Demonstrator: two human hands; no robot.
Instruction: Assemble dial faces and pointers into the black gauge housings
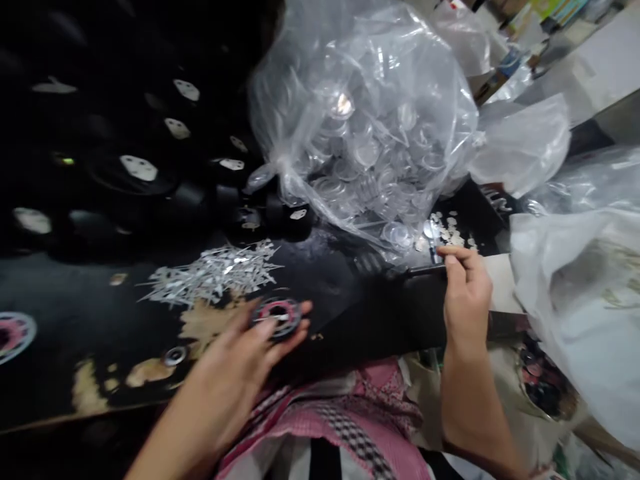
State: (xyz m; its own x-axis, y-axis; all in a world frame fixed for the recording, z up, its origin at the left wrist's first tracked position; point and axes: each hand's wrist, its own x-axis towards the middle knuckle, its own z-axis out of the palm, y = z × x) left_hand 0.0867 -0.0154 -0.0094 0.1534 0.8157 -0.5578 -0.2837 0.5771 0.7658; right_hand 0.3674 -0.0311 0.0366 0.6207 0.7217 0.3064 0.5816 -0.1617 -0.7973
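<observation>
At the left edge of the frame, a pale-rimmed disc (20, 327) with a pink inner band is partly cut off on the dark table (330, 287). To its right, below a loose heap of thin, pointed silvery pieces (215, 270), a small metal ring (175, 356) sits beside worn tan patches. At lower centre-left, the left hand (250, 353) grasps a dark round part (280, 310) with a pink ring, thumb over its face and fingers beneath. At top centre bulges a large clear plastic bag (370, 133), knotted at its lower left corner and filled with many transparent round pieces (367, 150). Right of centre, the right hand (466, 287) has thumb and fingertips close together at a slender, bright-tipped object (433, 237); blur hides whether it is gripped. Small whitish bits (453, 230) are scattered just beyond. Farther right is an open white bag (565, 320) with pale, thin shapes showing inside, and below its left edge a container (563, 408) of dark and reddish pieces. At upper right, markings on a green, yellow and blue package (553, 10) are too blurred to read.
</observation>
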